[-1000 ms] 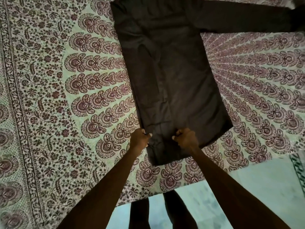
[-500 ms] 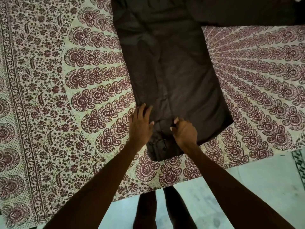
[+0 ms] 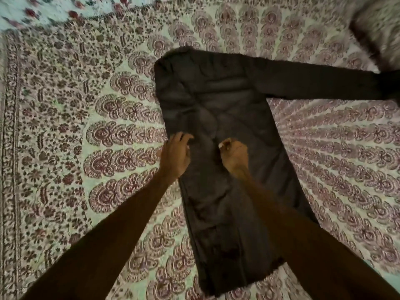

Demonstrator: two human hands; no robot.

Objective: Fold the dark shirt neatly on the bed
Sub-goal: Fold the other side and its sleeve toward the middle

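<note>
the bed (image 3: 65,126), under a pale green sheet printed with maroon floral fans, fills the view. a long dark shirt (image 3: 227,94) of plain cloth lies flat along its middle, hem toward the near edge, one sleeve (image 3: 313,83) stretched out toward the right edge. a patterned pillow (image 3: 381,29) sits at the far right corner. the left grip (image 3: 175,154) rests on the shirt's left edge, fingers loosely spread. the right grip (image 3: 234,154), fingers curled, pinches the cloth at mid-shirt.
</note>
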